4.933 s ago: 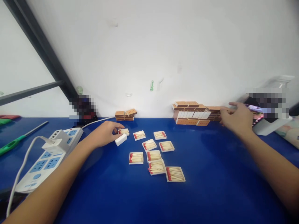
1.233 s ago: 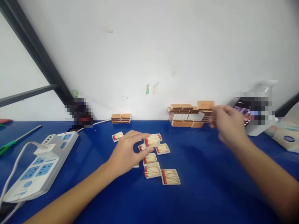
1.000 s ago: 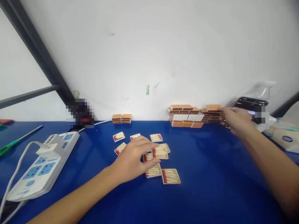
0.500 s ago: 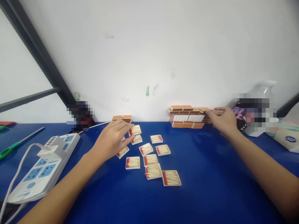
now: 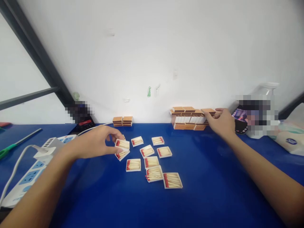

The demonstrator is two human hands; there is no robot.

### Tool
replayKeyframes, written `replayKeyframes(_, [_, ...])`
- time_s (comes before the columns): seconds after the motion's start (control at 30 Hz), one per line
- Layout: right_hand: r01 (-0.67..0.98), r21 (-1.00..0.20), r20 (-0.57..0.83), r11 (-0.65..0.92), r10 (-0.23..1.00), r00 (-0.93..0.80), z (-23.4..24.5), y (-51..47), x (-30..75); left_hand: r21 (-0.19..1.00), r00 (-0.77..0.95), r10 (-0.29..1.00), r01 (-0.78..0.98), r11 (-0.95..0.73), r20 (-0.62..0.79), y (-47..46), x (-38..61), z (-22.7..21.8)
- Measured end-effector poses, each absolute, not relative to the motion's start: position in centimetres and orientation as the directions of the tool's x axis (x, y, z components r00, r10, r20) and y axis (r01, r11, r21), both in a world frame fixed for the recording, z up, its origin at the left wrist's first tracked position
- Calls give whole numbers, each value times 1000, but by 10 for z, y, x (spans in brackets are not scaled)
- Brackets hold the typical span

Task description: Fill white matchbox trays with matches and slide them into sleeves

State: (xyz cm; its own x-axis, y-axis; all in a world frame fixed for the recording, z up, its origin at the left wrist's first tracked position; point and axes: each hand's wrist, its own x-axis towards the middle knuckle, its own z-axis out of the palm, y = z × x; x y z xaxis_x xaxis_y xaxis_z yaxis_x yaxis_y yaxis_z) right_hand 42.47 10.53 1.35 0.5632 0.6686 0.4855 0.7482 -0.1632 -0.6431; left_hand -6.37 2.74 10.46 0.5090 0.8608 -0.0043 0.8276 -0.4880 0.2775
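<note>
Several open match trays (image 5: pixel 152 161) with red-tipped matches lie on the blue table (image 5: pixel 209 190). My left hand (image 5: pixel 95 144) pinches one tray of matches (image 5: pixel 123 144) just above the left end of the group. Over at the back right, my right hand (image 5: pixel 222 122) grips an orange matchbox sleeve (image 5: pixel 209 111) at the top right of a stack of orange matchboxes (image 5: pixel 188 118) against the wall. A smaller pile of matchboxes (image 5: pixel 123 120) sits at the back, left of centre.
A white power strip (image 5: pixel 28 172) with a plug and cable lies at the left. A green-handled tool (image 5: pixel 9 148) is at the far left. A blurred dark item (image 5: pixel 79 114) stands by the wall. A packet (image 5: pixel 291 141) and a plastic bottle (image 5: pixel 267 90) are at the right.
My left hand has pulled back left and down, carrying a match tray from the back of the group. My right hand has shifted slightly left along the stack, gripping a sleeve.
</note>
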Motion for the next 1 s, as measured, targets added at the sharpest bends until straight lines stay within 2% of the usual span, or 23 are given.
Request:
replayKeyframes(0.1, [747, -648, 507, -149, 647, 569, 16, 103, 423, 301, 469, 852, 868, -395, -235, 23, -71, 109])
replayKeyframes(0.23, [749, -649, 535, -134, 620, 574, 20, 95, 419, 269, 391, 840, 914, -305, -375, 18, -69, 105])
replayKeyframes(0.47, [772, -628, 587, -97, 592, 552, 22, 87, 411, 200, 283, 885, 954, -222, -369, 12, -81, 114])
replayKeyframes(0.67, [782, -617, 609, -91, 575, 547, 19, 87, 412, 112, 166, 901, 985, -132, -401, 26, -90, 101])
replayKeyframes(0.83, [794, -606, 646, -58, 547, 532, 19, 83, 408, 94, 193, 941, 980, -173, -277, 52, -87, 102])
replayKeyframes(0.93, [804, -593, 647, -52, 564, 513, 19, 82, 404, 111, 346, 936, 935, -337, -69, 79, -76, 104])
replayKeyframes(1.0, [814, -578, 651, -48, 575, 496, 18, 81, 403, 59, 450, 883, 885, -461, 136, 102, -65, 101])
